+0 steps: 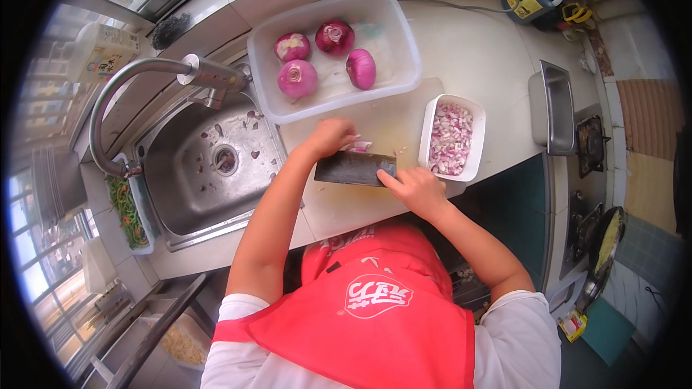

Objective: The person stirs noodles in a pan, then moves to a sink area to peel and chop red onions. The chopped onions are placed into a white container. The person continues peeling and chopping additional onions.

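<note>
My right hand (419,189) grips a Chinese cleaver (354,168), its broad dark blade lying across a cutting board (413,102). At the far side of the blade, the bent fingers of my left hand (332,136) press on a piece of red onion (359,146). Most of that piece is hidden by the hand and blade. Small onion bits lie on the board by the blade's tip and edge. Right of the cleaver stands a white rectangular container (478,143) filled with diced red onion (450,138).
Behind the board, a translucent plastic tub (335,108) holds several red onions (297,79). A steel sink (178,194) with onion skin scraps and a curved faucet (108,97) lies left. Green and red cut peppers (127,210) fill a tray beyond it. A steel pan (554,108) stands right.
</note>
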A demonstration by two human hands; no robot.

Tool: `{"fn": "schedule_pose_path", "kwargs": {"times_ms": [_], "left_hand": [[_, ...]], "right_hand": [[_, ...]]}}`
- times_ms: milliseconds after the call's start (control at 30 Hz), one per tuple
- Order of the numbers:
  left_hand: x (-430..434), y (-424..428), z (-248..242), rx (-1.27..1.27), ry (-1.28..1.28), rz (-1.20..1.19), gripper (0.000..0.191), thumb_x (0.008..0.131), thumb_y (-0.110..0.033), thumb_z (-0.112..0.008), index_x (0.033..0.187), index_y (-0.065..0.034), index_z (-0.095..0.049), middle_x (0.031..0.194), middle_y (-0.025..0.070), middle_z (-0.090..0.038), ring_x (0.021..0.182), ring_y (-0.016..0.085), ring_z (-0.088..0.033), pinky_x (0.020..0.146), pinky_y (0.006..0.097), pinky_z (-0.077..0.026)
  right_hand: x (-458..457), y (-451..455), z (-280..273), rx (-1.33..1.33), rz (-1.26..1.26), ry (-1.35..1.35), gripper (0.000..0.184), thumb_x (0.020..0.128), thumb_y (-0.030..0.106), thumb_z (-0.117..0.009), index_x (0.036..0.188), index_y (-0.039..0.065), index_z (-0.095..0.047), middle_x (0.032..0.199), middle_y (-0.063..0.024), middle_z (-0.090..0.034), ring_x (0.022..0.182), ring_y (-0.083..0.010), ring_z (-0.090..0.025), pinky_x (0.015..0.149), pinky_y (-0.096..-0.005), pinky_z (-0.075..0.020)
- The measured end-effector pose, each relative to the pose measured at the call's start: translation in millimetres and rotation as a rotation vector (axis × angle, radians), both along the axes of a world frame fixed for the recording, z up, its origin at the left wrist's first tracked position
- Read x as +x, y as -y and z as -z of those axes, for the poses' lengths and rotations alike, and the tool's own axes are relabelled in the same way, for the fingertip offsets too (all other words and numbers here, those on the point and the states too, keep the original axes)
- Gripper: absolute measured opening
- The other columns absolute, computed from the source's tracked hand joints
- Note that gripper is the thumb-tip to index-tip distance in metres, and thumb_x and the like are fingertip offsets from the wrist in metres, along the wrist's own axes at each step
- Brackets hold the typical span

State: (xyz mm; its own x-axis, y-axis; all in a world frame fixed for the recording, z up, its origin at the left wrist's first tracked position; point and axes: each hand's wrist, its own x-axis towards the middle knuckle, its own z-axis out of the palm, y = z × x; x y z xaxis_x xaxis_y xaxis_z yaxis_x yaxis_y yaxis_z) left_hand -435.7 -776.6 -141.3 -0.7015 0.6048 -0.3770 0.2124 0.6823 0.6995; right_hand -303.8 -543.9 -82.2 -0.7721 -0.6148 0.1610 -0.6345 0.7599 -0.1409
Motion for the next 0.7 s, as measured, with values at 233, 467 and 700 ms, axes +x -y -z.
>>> {"fn": "schedule_pose_path", "kwargs": {"times_ms": [233, 467, 700], "left_hand": [[31.2, 23.2, 26.4, 0.264, -0.195, -0.161, 0.033, 0.086, -0.031, -0.063, 0.109, -0.0075, -0.063, 0.109, 0.0163, -0.057, 0.105, 0.034, -0.051, 0.087, 0.0428, -0.042], [82.5, 1.4, 22.5, 0.033, -0.409, -0.099, 0.066, 0.069, -0.026, -0.077, 0.127, -0.0109, -0.048, 0.121, 0.0142, -0.048, 0.11, 0.034, -0.047, 0.094, 0.0436, -0.038], [96.6, -2.5, 23.2, 0.063, -0.464, -0.258, 0.063, 0.071, -0.024, -0.077, 0.125, -0.0085, -0.047, 0.121, 0.015, -0.047, 0.11, 0.035, -0.047, 0.095, 0.045, -0.039]], "right_hand": [[71.8, -23.4, -4.6, -0.507, 0.478, 0.494, 0.038, 0.078, 0.018, -0.068, 0.115, 0.016, -0.062, 0.083, -0.0091, -0.067, 0.07, -0.0277, -0.066, 0.062, -0.0353, -0.0519], [55.2, 22.1, 16.3, -0.518, 0.849, 0.7, 0.037, 0.088, 0.023, -0.059, 0.124, 0.014, -0.056, 0.089, -0.0169, -0.067, 0.079, -0.0358, -0.065, 0.068, -0.0435, -0.0502], [46.4, 35.4, 13.8, -0.463, 0.703, 0.613, 0.055, 0.088, 0.018, -0.055, 0.141, 0.024, -0.04, 0.09, -0.0165, -0.067, 0.074, -0.0356, -0.064, 0.063, -0.046, -0.0496]]}}
